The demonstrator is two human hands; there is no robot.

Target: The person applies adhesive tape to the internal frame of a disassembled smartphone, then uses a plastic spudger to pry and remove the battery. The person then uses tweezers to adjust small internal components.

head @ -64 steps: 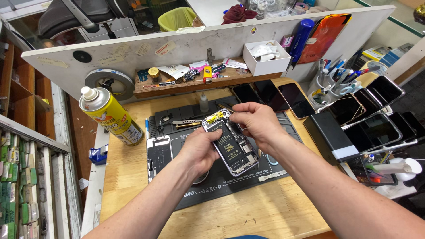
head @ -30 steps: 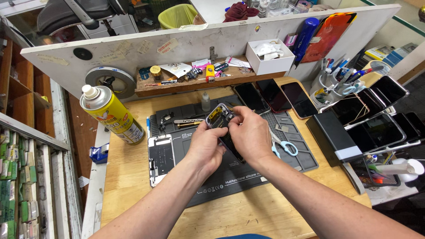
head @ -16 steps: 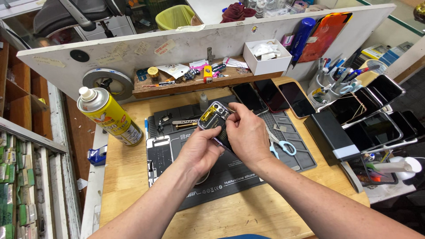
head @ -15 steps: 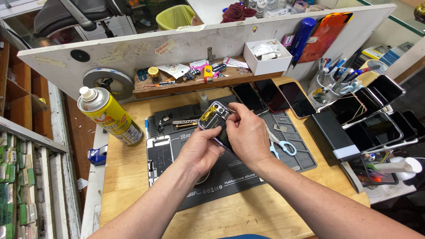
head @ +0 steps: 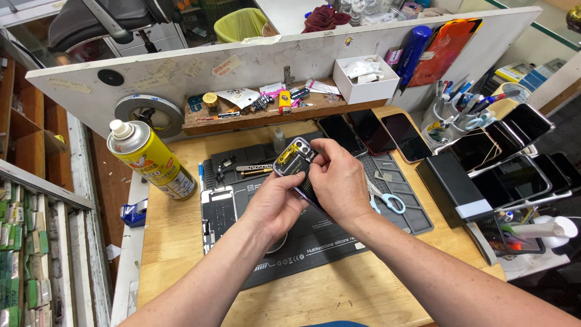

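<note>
Left hand (head: 275, 203) grips the opened phone (head: 295, 163) from below, above the dark mat (head: 339, 233) on the bench (head: 181, 254) | right hand (head: 339, 178) pinches its upper edge | risk: a slipping pinch may tear exposed inner parts, or drop the phone onto the scissors (head: 384, 200) and loose screen (head: 219, 212) nearby.

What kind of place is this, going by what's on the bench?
Most likely a phone repair bench: both hands hold an opened phone body over a dark silicone work mat, with a row of dark-screened phones behind.
</note>
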